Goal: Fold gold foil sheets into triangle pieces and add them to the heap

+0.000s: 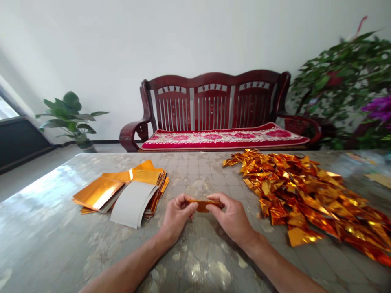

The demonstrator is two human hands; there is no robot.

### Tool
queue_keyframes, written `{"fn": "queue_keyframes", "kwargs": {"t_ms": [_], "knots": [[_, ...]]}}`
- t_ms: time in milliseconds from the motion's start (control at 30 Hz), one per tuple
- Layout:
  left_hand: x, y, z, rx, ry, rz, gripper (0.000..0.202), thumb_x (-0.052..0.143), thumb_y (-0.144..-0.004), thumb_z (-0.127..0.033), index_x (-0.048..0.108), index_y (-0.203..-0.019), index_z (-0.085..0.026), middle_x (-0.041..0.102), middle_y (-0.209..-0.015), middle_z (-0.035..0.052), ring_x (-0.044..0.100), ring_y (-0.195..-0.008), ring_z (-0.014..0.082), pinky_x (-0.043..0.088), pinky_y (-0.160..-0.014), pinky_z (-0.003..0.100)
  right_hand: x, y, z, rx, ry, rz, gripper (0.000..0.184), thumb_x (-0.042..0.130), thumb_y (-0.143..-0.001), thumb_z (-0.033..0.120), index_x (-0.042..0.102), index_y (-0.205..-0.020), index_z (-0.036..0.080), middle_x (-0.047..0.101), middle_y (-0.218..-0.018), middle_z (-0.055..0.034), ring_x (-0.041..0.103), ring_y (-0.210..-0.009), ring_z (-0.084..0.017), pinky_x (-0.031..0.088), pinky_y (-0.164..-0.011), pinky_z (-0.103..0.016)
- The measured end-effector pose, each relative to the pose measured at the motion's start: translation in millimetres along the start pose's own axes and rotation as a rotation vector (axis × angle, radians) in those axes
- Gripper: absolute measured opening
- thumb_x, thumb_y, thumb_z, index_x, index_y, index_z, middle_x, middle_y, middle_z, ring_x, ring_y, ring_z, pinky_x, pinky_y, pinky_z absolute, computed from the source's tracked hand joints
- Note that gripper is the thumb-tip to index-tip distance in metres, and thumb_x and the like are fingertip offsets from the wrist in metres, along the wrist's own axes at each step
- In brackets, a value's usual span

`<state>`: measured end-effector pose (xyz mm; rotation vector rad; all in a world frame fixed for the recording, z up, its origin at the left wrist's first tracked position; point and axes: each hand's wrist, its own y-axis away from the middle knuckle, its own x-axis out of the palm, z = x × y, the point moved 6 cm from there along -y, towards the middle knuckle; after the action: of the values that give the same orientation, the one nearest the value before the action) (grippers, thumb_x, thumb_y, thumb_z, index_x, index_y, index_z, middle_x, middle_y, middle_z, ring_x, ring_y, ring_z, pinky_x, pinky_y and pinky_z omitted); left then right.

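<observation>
A small folded piece of gold foil paper (202,206) is stretched between my hands, just over the table. My left hand (179,212) pinches its left end between thumb and fingers. At the other end, my right hand (229,212) grips it the same way. To the left lies a loose stack of flat gold foil sheets (100,191), with grey-backed sheets (132,202) on its near side. A large heap of folded gold foil pieces (301,195) spreads over the right part of the table.
The patterned, glossy table (192,171) runs across the foreground. Clear plastic wrapping (356,162) lies at its far right. Behind stands a dark red wooden bench (212,106) with a red floral cushion (222,139). Potted plants (71,116) flank it.
</observation>
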<state>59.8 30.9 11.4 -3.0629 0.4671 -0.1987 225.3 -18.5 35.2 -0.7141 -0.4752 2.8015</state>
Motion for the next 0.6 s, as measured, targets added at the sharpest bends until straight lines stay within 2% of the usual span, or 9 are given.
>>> {"fn": "queue_keyframes", "kwargs": {"t_ms": [167, 267, 367, 467, 600], "knots": [[0.8, 2, -1, -0.062, 0.036, 0.036, 0.039, 0.081, -0.067, -0.047, 0.058, -0.072, -0.016, 0.053, -0.051, -0.0061, 0.042, -0.044, 0.0051, 0.035, -0.046, 0.016, 3, -4, -14, 0.146, -0.157, -0.016, 0.016, 0.067, -0.079, 0.030, 0.074, -0.088, 0.020, 0.074, -0.077, -0.0007, 0.067, -0.070, -0.017, 0.049, -0.064, -0.024], [5.1, 2, 2, -0.109, 0.034, 0.109, 0.042, 0.081, -0.066, -0.050, 0.063, -0.082, -0.015, 0.056, -0.055, -0.0052, 0.044, -0.044, 0.0059, 0.034, -0.044, 0.017, 3, -5, -14, 0.192, -0.233, 0.005, 0.014, 0.067, -0.076, 0.030, 0.075, -0.082, 0.020, 0.074, -0.076, -0.0013, 0.068, -0.071, -0.017, 0.051, -0.066, -0.025], [6.7, 2, 3, -0.101, -0.006, 0.166, 0.042, 0.078, -0.071, -0.051, 0.069, -0.087, -0.013, 0.056, -0.056, -0.0042, 0.043, -0.044, 0.0057, 0.034, -0.044, 0.017, 3, -5, -15, 0.247, -0.326, -0.022, 0.020, 0.070, -0.072, 0.033, 0.074, -0.085, 0.019, 0.075, -0.076, -0.0022, 0.069, -0.070, -0.018, 0.054, -0.066, -0.027], [4.0, 2, 3, -0.061, -0.021, 0.150, 0.037, 0.074, -0.076, -0.050, 0.068, -0.077, -0.013, 0.052, -0.053, -0.0049, 0.042, -0.044, 0.0055, 0.034, -0.047, 0.018, 5, -5, -20, 0.318, -0.462, -0.041, 0.032, 0.074, -0.071, 0.041, 0.071, -0.093, 0.018, 0.074, -0.072, -0.0025, 0.068, -0.064, -0.019, 0.055, -0.062, -0.029], [-0.4, 2, 3, -0.066, -0.015, 0.097, 0.036, 0.074, -0.076, -0.049, 0.064, -0.072, -0.015, 0.049, -0.050, -0.0061, 0.040, -0.044, 0.0052, 0.032, -0.047, 0.018, 5, -6, -25, 0.370, -0.543, -0.059, 0.040, 0.078, -0.067, 0.051, 0.068, -0.088, 0.018, 0.073, -0.071, -0.0040, 0.069, -0.063, -0.020, 0.054, -0.060, -0.030]]}}
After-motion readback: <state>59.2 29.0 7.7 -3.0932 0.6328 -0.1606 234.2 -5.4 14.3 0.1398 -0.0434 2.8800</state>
